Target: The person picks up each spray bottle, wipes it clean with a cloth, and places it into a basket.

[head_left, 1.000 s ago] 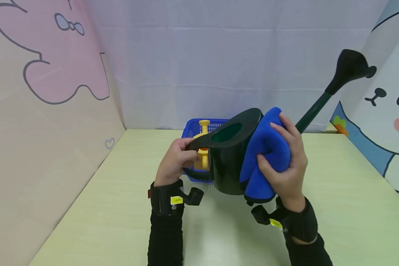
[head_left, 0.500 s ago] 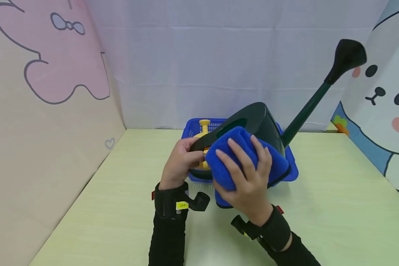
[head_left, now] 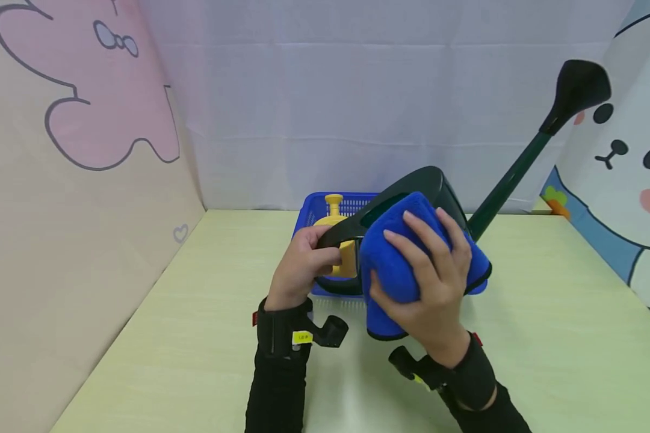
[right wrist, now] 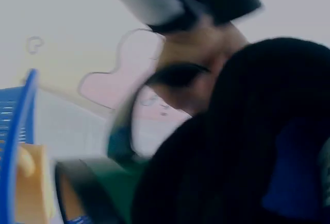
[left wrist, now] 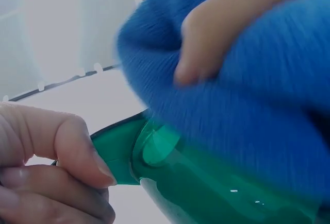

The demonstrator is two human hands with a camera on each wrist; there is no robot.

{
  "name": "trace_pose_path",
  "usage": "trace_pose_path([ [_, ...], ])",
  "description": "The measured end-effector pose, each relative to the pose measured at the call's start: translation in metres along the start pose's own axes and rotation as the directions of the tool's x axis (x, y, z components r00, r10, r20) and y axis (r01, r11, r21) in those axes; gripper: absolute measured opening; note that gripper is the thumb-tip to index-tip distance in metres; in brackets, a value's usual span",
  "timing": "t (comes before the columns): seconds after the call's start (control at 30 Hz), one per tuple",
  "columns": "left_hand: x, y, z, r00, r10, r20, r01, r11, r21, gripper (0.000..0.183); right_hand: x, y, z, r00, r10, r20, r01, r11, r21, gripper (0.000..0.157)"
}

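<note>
A dark green watering can (head_left: 430, 178) is held up above the table, tilted, its long spout with a black rose reaching up to the right. My left hand (head_left: 302, 264) grips its handle at the left. Bunched in my right hand (head_left: 430, 282) is a blue cloth (head_left: 387, 258) with a black hem, pressed against the near side of the can's body and hiding much of it. In the left wrist view the cloth (left wrist: 206, 116) covers the can's body (left wrist: 206, 188), and the right thumb digs into its folds. The right wrist view is dark and blurred.
Behind the can, a blue plastic basket (head_left: 316, 207) stands on the pale table (head_left: 222, 337). A yellow object with a knob (head_left: 334, 204) is in it, partly hidden. A white curtain (head_left: 314, 120) hangs at the back, with printed cartoon walls on both sides.
The right hand with the cloth has gone from the can's spout side leftward to its near side, then slightly right and up. The can has tilted and shifted a little to the right.
</note>
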State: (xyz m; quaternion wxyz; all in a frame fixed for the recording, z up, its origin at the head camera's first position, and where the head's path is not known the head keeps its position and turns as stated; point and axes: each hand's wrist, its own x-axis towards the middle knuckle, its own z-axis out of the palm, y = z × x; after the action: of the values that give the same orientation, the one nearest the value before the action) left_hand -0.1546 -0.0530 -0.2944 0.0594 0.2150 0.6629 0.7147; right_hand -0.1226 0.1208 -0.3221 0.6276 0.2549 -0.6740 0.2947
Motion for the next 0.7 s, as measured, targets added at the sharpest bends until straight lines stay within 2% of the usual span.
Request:
trace_pose_path([
  [0.1, -0.002, 0.002, -0.002, 1.000, 0.001, 0.012, -0.002, 1.000, 0.026, 0.024, 0.006, 0.008, -0.011, 0.995, 0.101, -0.027, -0.098, 0.991, 0.093, 0.051],
  [0.2, -0.004, 0.004, -0.005, 1.000, 0.001, 0.032, -0.003, 0.999, 0.048, 0.028, 0.010, 0.017, -0.021, 0.978, 0.205, -0.024, -0.196, 0.959, 0.204, 0.055],
  [0.3, -0.007, 0.005, -0.009, 0.999, 0.008, 0.042, -0.010, 0.999, 0.053, 0.032, 0.013, 0.025, -0.031, 0.949, 0.314, 0.010, -0.302, 0.905, 0.300, 0.053],
  [0.43, -0.010, 0.006, -0.012, 0.998, 0.038, 0.044, -0.040, 0.999, 0.037, 0.030, 0.016, 0.031, -0.038, 0.882, 0.464, 0.084, -0.452, 0.782, 0.428, 0.053],
  [0.5, -0.011, 0.007, -0.013, 0.997, 0.054, 0.047, -0.055, 0.998, 0.020, 0.029, 0.016, 0.033, -0.037, 0.869, 0.485, 0.092, -0.473, 0.764, 0.438, 0.055],
  [0.53, -0.011, 0.007, -0.013, 0.997, 0.059, 0.046, -0.059, 0.998, 0.013, 0.028, 0.016, 0.033, -0.036, 0.875, 0.477, 0.087, -0.464, 0.773, 0.433, 0.055],
  [0.57, -0.010, 0.007, -0.013, 0.997, 0.062, 0.046, -0.062, 0.998, 0.007, 0.028, 0.015, 0.033, -0.034, 0.890, 0.451, 0.072, -0.438, 0.798, 0.414, 0.055],
  [0.67, -0.010, 0.007, -0.013, 0.997, 0.064, 0.037, -0.063, 0.998, -0.014, 0.027, 0.012, 0.029, -0.025, 0.952, 0.306, -0.009, -0.289, 0.910, 0.297, 0.057],
  [0.7, -0.009, 0.007, -0.013, 0.998, 0.062, 0.032, -0.061, 0.998, -0.021, 0.027, 0.010, 0.026, -0.021, 0.967, 0.252, -0.035, -0.235, 0.937, 0.257, 0.058],
])
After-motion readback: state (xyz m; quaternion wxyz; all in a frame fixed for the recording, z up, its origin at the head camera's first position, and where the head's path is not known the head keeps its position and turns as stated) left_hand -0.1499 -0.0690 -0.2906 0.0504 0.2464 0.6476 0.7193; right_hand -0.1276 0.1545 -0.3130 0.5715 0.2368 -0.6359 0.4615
